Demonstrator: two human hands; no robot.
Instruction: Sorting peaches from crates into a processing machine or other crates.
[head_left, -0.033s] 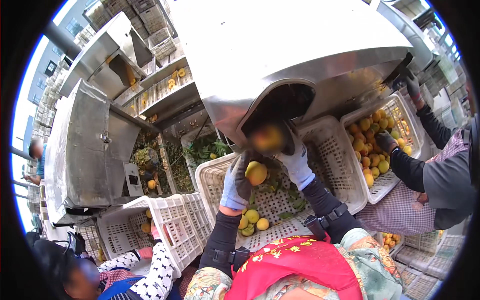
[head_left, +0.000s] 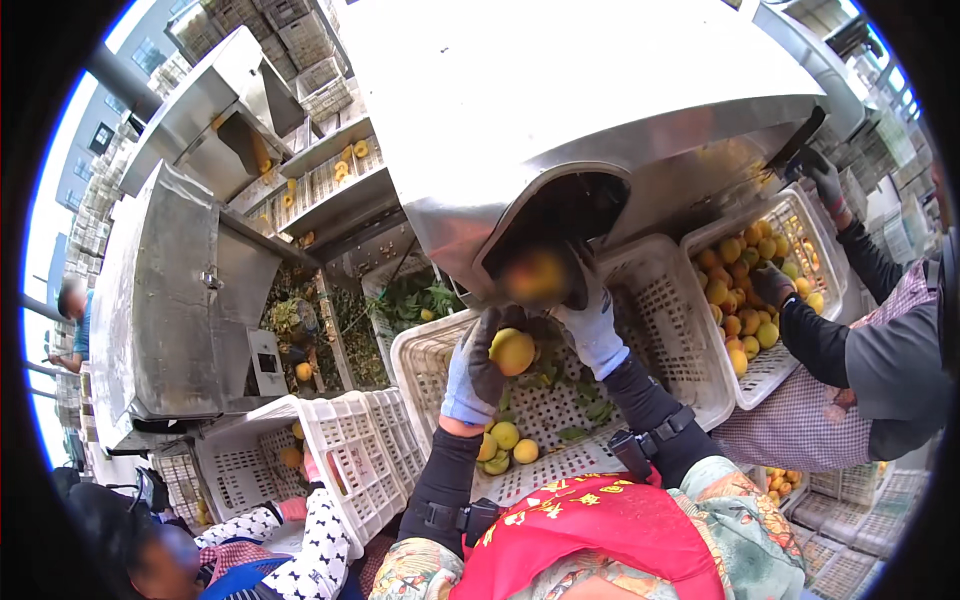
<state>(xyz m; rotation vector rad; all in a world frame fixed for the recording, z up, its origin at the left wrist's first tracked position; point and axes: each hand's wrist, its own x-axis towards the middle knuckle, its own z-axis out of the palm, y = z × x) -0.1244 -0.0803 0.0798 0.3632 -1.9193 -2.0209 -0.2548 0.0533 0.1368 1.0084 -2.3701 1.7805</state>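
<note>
My left hand (head_left: 474, 370), in a blue-and-dark work glove, is closed around a yellow-orange peach (head_left: 512, 352) above a white plastic crate (head_left: 600, 425). My right hand (head_left: 592, 315), gloved the same way, has its dark fingers curled at the side of a second, reddish-yellow peach (head_left: 538, 277). That one is smeared in the picture and sits just below the dark mouth of a metal chute (head_left: 565, 200). Several peaches (head_left: 506, 435) and some green leaves (head_left: 592, 408) lie on the floor of the crate.
At right, a co-worker's gloved hand (head_left: 772, 286) reaches into a crate of peaches (head_left: 745, 258). White crates (head_left: 350, 440) stand at left beside another person in a patterned sleeve (head_left: 318, 530). A metal housing (head_left: 160, 300) rises at far left, near leafy debris (head_left: 300, 330).
</note>
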